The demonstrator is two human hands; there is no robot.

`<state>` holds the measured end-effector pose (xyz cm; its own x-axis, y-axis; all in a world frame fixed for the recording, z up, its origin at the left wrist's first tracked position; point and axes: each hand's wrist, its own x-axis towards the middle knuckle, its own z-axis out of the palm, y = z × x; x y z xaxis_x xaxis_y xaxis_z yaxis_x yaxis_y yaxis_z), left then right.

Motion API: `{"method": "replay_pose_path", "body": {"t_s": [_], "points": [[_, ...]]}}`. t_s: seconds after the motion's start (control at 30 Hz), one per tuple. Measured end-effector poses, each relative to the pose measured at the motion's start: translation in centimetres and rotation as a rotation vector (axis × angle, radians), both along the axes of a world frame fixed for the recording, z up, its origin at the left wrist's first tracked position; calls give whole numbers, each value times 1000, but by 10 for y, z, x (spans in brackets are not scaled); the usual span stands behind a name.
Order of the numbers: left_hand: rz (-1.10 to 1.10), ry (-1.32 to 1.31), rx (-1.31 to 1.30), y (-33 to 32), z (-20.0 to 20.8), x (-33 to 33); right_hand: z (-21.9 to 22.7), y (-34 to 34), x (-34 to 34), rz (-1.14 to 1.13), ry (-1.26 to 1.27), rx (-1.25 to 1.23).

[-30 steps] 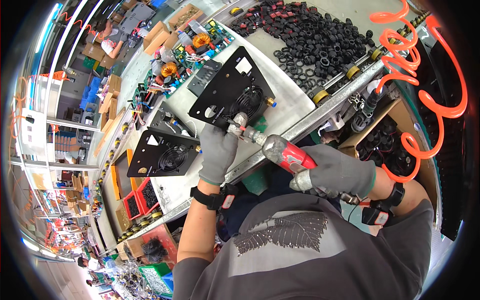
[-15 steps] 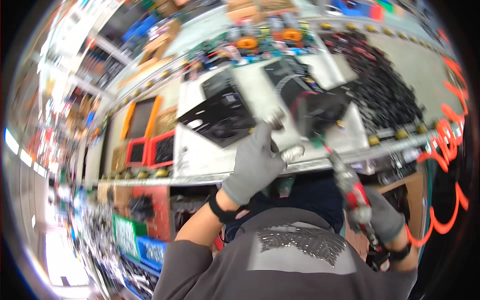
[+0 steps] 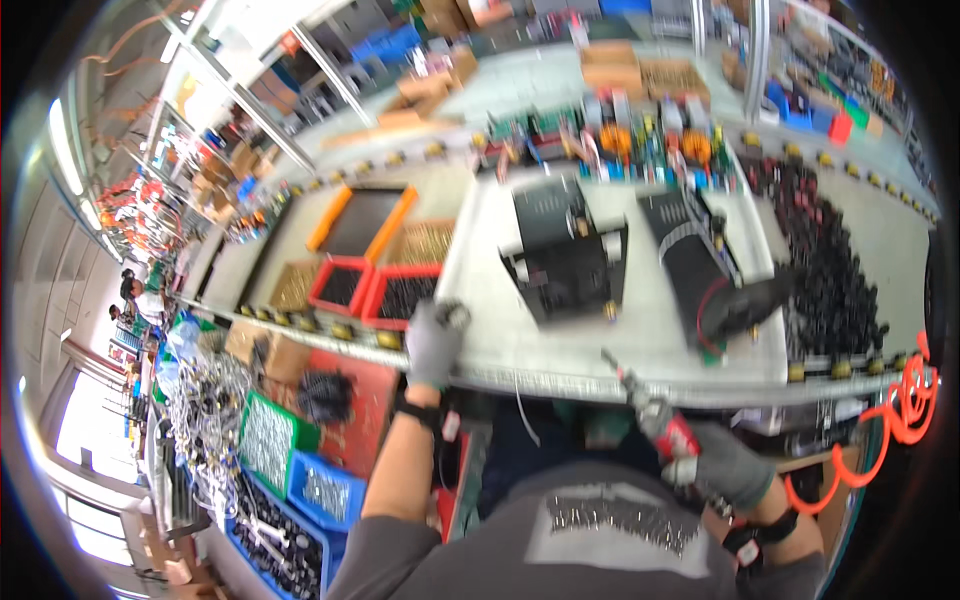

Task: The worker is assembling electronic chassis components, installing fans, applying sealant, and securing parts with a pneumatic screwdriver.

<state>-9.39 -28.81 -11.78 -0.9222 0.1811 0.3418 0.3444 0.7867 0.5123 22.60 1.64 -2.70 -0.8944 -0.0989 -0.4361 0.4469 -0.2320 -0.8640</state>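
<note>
My right hand (image 3: 735,465), in a grey glove, is wrapped round a red and grey power screwdriver (image 3: 672,437). The tool's thin bit points up and left toward the front edge of the worktop. At the left, my gloved left hand (image 3: 434,345) is over that edge, beside a red tray (image 3: 385,322) of small black parts. Its fingertips look dark and blurred, so what they hold, if anything, is unclear. A black housing (image 3: 565,265) with raised flaps sits on the white worktop (image 3: 488,325) between my hands. Farther right lies another black housing (image 3: 690,255) with a red wire.
Another red tray (image 3: 340,284) and an orange frame (image 3: 362,222) stand at the left. Circuit boards with orange coils (image 3: 615,143) line the back. Black parts (image 3: 825,265) are heaped at the right, near an orange coiled hose (image 3: 905,400). Blue bins (image 3: 325,497) are lower left.
My left hand has moved left from beside the black housing to the red trays. The screwdriver, still in my right hand, is back from the right-hand housing. The view has swung left.
</note>
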Motion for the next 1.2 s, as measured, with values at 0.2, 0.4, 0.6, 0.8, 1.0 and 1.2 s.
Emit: {"method": "replay_pose_path", "body": {"t_s": [0.2, 0.4, 0.6, 0.8, 1.0, 1.2], "points": [[-29, -86, -22, 1, 4, 3, 6, -12, -20, 80, -133, 67], [-79, -52, 319, -3, 12, 11, 16, -19, -14, 74, -33, -120], [-353, -593, 595, 32, 64, 78, 11, -15, -14, 120, 85, -78], [-528, -1071, 802, 90, 80, 123, 1, -12, -9, 113, 139, -57], [-456, -1227, 849, 121, 76, 132, -6, -1, -1, 85, -87, 169], [-453, -1163, 805, 147, 77, 137, -13, 11, 19, 36, -29, -16]]}}
